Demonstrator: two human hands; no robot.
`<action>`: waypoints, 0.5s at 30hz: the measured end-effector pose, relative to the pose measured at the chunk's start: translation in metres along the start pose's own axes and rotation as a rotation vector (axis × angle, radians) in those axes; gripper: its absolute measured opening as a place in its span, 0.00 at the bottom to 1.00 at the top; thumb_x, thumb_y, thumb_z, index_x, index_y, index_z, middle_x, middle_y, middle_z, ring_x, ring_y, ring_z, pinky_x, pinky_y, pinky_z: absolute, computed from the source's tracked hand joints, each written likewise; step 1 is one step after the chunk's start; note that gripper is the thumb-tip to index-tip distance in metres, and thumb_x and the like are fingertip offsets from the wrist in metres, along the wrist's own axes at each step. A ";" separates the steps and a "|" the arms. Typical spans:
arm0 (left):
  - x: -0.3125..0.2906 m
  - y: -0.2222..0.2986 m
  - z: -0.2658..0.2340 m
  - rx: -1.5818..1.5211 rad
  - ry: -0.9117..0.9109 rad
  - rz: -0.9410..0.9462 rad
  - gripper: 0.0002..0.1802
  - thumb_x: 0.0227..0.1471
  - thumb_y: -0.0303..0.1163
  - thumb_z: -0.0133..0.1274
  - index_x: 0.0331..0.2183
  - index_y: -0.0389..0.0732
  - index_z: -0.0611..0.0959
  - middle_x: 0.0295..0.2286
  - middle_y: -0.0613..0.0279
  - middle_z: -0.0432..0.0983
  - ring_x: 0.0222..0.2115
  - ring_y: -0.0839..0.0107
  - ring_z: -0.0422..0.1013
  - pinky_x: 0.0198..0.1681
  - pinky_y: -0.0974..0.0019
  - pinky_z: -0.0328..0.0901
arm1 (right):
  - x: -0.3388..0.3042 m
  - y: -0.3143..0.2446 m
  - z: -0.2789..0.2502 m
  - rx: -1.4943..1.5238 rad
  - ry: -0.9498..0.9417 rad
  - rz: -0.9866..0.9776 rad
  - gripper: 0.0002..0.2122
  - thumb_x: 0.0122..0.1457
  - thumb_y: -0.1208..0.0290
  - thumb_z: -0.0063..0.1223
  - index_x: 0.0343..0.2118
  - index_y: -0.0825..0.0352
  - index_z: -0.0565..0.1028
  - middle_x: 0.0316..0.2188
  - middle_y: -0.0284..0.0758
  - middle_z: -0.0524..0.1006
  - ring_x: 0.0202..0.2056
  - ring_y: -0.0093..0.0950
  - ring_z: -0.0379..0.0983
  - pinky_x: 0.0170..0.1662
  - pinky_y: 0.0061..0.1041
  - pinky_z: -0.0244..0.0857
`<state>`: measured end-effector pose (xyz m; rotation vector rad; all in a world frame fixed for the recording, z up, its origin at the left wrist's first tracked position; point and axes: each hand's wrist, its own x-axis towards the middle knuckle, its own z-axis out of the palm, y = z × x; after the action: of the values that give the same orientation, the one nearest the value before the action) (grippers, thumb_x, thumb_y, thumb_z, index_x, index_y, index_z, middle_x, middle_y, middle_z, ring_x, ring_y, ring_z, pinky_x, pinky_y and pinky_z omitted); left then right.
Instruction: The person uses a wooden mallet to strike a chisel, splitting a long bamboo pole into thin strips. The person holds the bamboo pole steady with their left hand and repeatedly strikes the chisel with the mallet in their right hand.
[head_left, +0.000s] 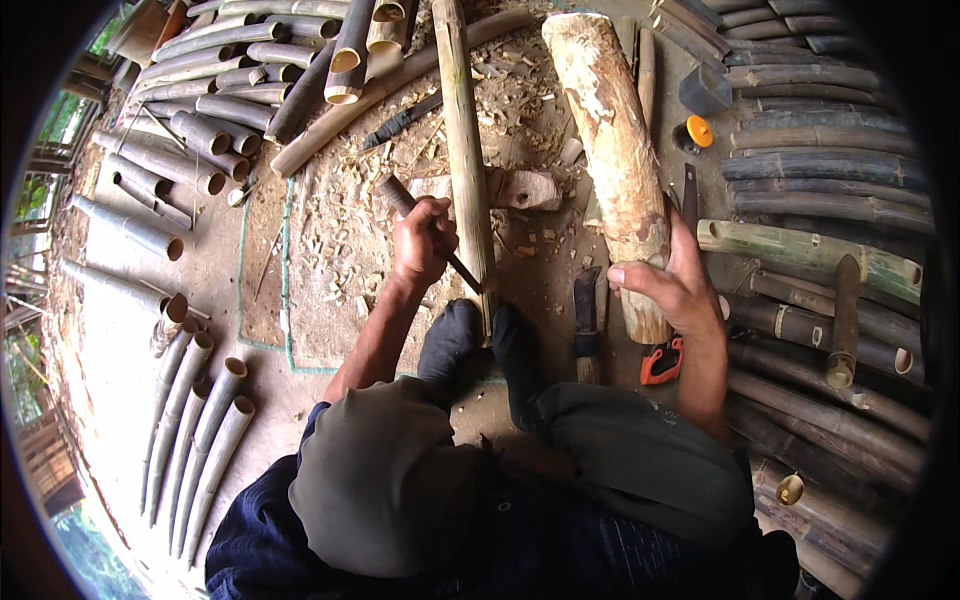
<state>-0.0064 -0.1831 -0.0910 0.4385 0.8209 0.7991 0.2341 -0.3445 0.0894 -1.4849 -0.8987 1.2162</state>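
My left hand [424, 243] is closed around the wooden handle of a chisel [396, 193]. The tool's thin dark blade slants down to the right and reaches a long bamboo pole [464, 160] near its close end. That pole lies lengthwise in front of me, its near end between my dark-socked feet [450, 345]. My right hand [676, 277] grips the narrow lower part of a thick, pale wooden mallet [608, 120], whose wide end points away from me. A notched wooden block [525, 190] sits beneath the pole.
Wood chips [335, 250] litter the floor and mat. Bamboo tubes [200, 430] lie at left, with more bamboo poles [820, 160] stacked at right. Close to the mallet are a dark-sheathed knife [587, 310], an orange-handled saw [661, 362], an orange-capped jar [697, 132] and a grey container [705, 90].
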 end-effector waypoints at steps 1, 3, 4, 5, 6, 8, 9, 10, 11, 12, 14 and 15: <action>0.002 -0.001 -0.003 0.014 -0.011 0.004 0.16 0.55 0.34 0.50 0.18 0.47 0.68 0.12 0.73 0.54 0.11 0.78 0.48 0.16 0.68 0.46 | -0.001 -0.001 0.001 0.009 0.005 0.012 0.41 0.48 0.76 0.67 0.65 0.72 0.57 0.53 0.38 0.70 0.52 0.26 0.68 0.55 0.28 0.65; 0.004 0.000 -0.007 -0.018 -0.028 -0.005 0.16 0.55 0.34 0.51 0.18 0.47 0.67 0.12 0.73 0.53 0.11 0.78 0.48 0.16 0.68 0.46 | -0.001 -0.004 0.003 0.048 0.008 0.050 0.40 0.47 0.76 0.66 0.64 0.72 0.58 0.51 0.38 0.71 0.48 0.26 0.71 0.51 0.27 0.68; 0.006 0.000 -0.010 -0.033 -0.037 -0.010 0.16 0.55 0.34 0.51 0.18 0.47 0.67 0.12 0.73 0.53 0.11 0.77 0.48 0.17 0.68 0.46 | -0.001 -0.006 0.004 0.065 0.010 0.055 0.40 0.47 0.76 0.66 0.64 0.72 0.58 0.49 0.37 0.72 0.46 0.25 0.72 0.48 0.27 0.69; 0.008 -0.002 -0.011 -0.051 -0.045 -0.014 0.17 0.55 0.34 0.51 0.17 0.48 0.67 0.12 0.73 0.53 0.11 0.77 0.48 0.17 0.67 0.46 | -0.004 -0.011 0.005 0.074 0.021 0.061 0.40 0.47 0.76 0.66 0.63 0.72 0.59 0.48 0.37 0.72 0.44 0.25 0.72 0.46 0.27 0.70; 0.011 -0.004 -0.011 -0.068 -0.054 -0.018 0.17 0.55 0.35 0.51 0.17 0.48 0.66 0.12 0.74 0.53 0.11 0.77 0.47 0.17 0.67 0.46 | -0.005 -0.015 0.006 0.071 0.034 0.045 0.39 0.46 0.76 0.66 0.63 0.72 0.59 0.47 0.37 0.72 0.42 0.25 0.73 0.44 0.27 0.71; 0.016 -0.006 -0.018 -0.113 -0.072 -0.031 0.18 0.54 0.36 0.52 0.16 0.50 0.66 0.11 0.74 0.52 0.10 0.77 0.47 0.17 0.67 0.46 | -0.007 -0.019 0.007 0.072 0.039 0.027 0.39 0.46 0.76 0.65 0.63 0.72 0.60 0.46 0.37 0.73 0.41 0.24 0.73 0.43 0.26 0.71; 0.017 -0.005 -0.025 -0.141 -0.083 -0.040 0.19 0.54 0.36 0.52 0.16 0.50 0.65 0.11 0.75 0.52 0.10 0.77 0.47 0.17 0.67 0.46 | -0.007 -0.019 0.006 0.076 0.030 0.025 0.38 0.46 0.76 0.65 0.63 0.72 0.60 0.46 0.37 0.73 0.41 0.24 0.73 0.43 0.26 0.71; 0.018 -0.005 -0.030 -0.170 -0.093 -0.049 0.20 0.54 0.37 0.52 0.15 0.51 0.65 0.11 0.76 0.51 0.10 0.77 0.47 0.16 0.66 0.47 | -0.007 -0.018 0.005 0.080 0.022 0.023 0.38 0.46 0.76 0.65 0.62 0.72 0.60 0.46 0.36 0.73 0.42 0.24 0.73 0.43 0.26 0.71; 0.017 -0.008 -0.035 -0.259 0.049 -0.054 0.21 0.55 0.39 0.52 0.15 0.54 0.63 0.11 0.78 0.50 0.11 0.78 0.47 0.16 0.67 0.47 | -0.006 -0.016 0.004 0.044 0.015 -0.019 0.37 0.46 0.75 0.64 0.61 0.73 0.61 0.42 0.38 0.74 0.37 0.26 0.74 0.40 0.28 0.72; 0.025 -0.017 -0.062 -0.323 -0.038 -0.046 0.21 0.56 0.39 0.51 0.15 0.55 0.63 0.11 0.78 0.50 0.11 0.78 0.46 0.16 0.67 0.48 | -0.003 -0.015 0.003 0.001 0.012 -0.068 0.36 0.46 0.74 0.64 0.60 0.74 0.61 0.39 0.40 0.74 0.33 0.27 0.75 0.36 0.30 0.73; 0.015 -0.015 -0.052 -0.294 -0.057 -0.045 0.21 0.57 0.39 0.51 0.15 0.54 0.63 0.11 0.79 0.50 0.11 0.78 0.47 0.16 0.67 0.47 | -0.008 -0.009 0.000 -0.052 0.057 -0.080 0.36 0.46 0.73 0.63 0.58 0.75 0.61 0.35 0.41 0.75 0.29 0.29 0.76 0.32 0.32 0.73; 0.015 -0.015 -0.032 -0.250 0.000 -0.048 0.19 0.57 0.37 0.51 0.16 0.52 0.66 0.11 0.77 0.52 0.11 0.78 0.47 0.17 0.67 0.48 | -0.014 -0.011 0.000 -0.068 0.104 -0.057 0.36 0.45 0.72 0.63 0.58 0.75 0.61 0.35 0.41 0.75 0.28 0.29 0.76 0.32 0.31 0.73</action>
<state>-0.0186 -0.1799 -0.1275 0.1963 0.7174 0.8448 0.2317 -0.3550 0.1039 -1.5517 -0.9141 1.0663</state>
